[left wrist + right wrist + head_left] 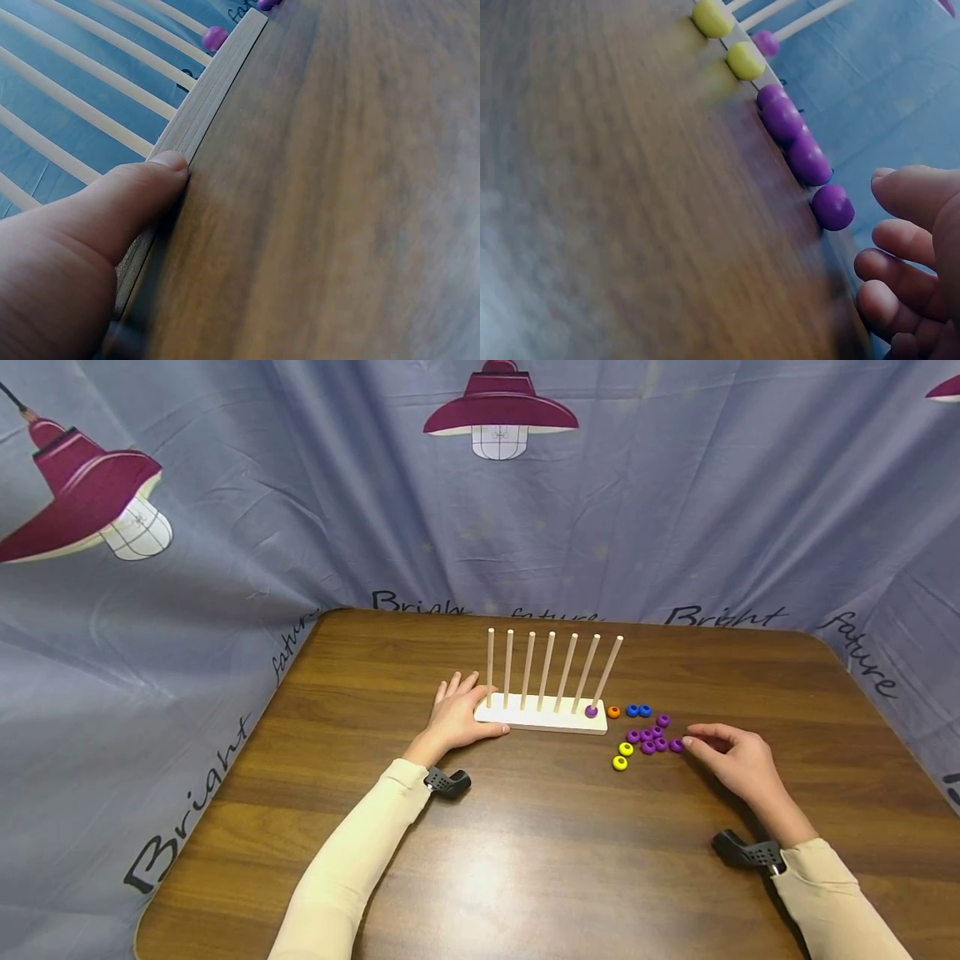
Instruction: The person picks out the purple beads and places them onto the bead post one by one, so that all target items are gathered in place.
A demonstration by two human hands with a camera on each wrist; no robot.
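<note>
A pale wooden peg rack (540, 720) with several upright pegs stands mid-table. My left hand (455, 717) holds its left end, the thumb (154, 184) against the near edge of the base and the index finger at the back. One purple bead (591, 712) sits at the foot of the rightmost peg. Right of the rack, my right hand (738, 762) has its thumb and fingers apart, close beside the outermost purple bead (677, 745). In the right wrist view a gap shows between that purple bead (832, 208) and the thumb.
Several more purple beads (648, 747) lie clustered between the rack and my right hand. Two yellow beads (622, 757), two blue beads (639, 711) and an orange bead (613, 712) lie around them. A patterned blue curtain (480, 543) hangs behind the brown table (510, 860).
</note>
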